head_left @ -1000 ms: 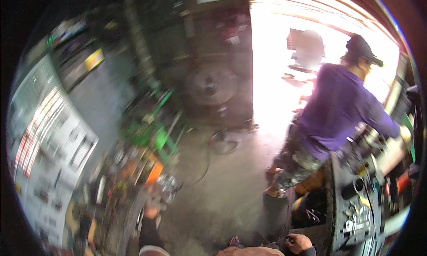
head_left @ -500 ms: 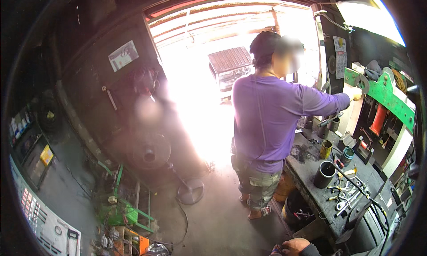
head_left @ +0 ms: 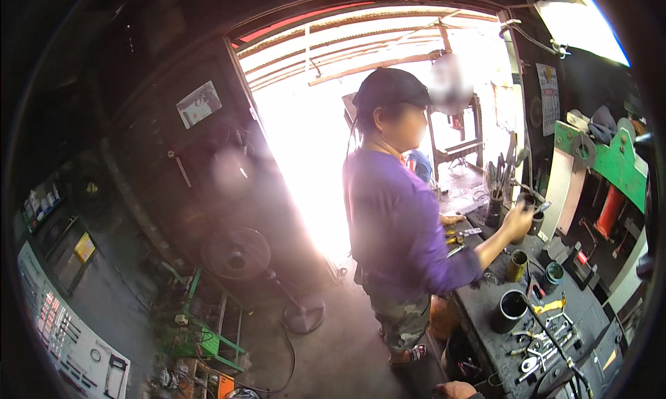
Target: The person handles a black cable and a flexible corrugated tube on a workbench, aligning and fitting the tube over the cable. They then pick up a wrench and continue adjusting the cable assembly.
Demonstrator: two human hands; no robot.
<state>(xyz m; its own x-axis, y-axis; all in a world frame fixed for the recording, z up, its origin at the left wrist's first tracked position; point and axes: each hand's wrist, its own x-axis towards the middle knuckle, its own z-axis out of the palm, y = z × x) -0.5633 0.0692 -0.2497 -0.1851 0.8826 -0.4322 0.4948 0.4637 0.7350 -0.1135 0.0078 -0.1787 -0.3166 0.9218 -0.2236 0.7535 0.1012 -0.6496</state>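
Only the top of my right hand (head_left: 458,390) shows, at the lower edge near the bench's front corner. Its fingers look curled, with a small dark reddish thing (head_left: 440,388) at their tips that I cannot make out. My left hand is out of view. In front of me a person (head_left: 409,219) in a purple long-sleeved top and dark cap stands at the workbench (head_left: 479,316). That person's raised hand (head_left: 518,222) holds a small grey metal tool (head_left: 543,207); their other hand (head_left: 452,219) rests by some pliers (head_left: 454,237).
Spanners (head_left: 548,347), a black cylinder (head_left: 510,310), a brass-coloured sleeve (head_left: 517,266) and a teal-rimmed cup (head_left: 553,274) stand or lie on the bench. A green press frame (head_left: 621,160) rises at right. Left are a standing fan (head_left: 237,255), its trailing cable and a green rack (head_left: 201,340).
The person in purple has lowered the arm from the green press frame and now holds a small tool above the bench. My right hand sits lower in view. The whole view has shifted slightly.
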